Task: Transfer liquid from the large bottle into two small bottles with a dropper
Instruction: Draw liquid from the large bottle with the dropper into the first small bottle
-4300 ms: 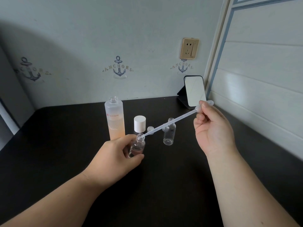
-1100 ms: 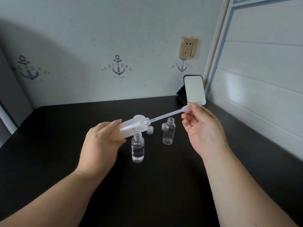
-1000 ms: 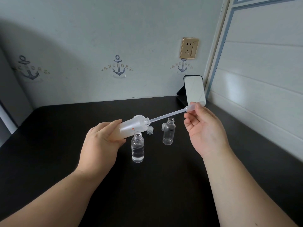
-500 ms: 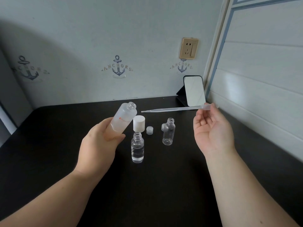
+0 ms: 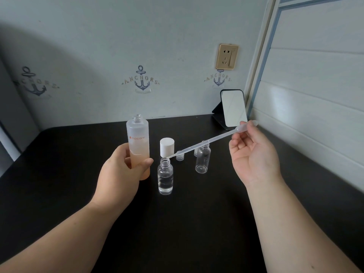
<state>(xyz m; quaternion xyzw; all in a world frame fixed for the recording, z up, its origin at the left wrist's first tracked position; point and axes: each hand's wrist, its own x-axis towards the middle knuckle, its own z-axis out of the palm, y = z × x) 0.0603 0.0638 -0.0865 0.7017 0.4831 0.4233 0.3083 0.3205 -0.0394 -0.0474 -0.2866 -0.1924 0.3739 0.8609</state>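
My left hand (image 5: 120,174) grips the large frosted bottle (image 5: 137,142) upright, open-topped, with peach liquid in its lower half. My right hand (image 5: 254,154) pinches the bulb of a clear plastic dropper (image 5: 206,143), which slants down to the left. Its tip sits at the mouth of the near small bottle (image 5: 165,177), which stands partly filled with clear liquid. The second small bottle (image 5: 202,161) stands uncapped farther right and looks empty.
A white cap (image 5: 167,146) stands behind the near small bottle. Small clear caps (image 5: 179,156) lie beside it. A small mirror (image 5: 233,110) leans at the back right corner of the black table (image 5: 177,223). Walls close the back and right.
The large bottle went from tilted with the dropper inside it to upright. The dropper came out, swung across, and its tip now sits at the near small bottle's mouth.
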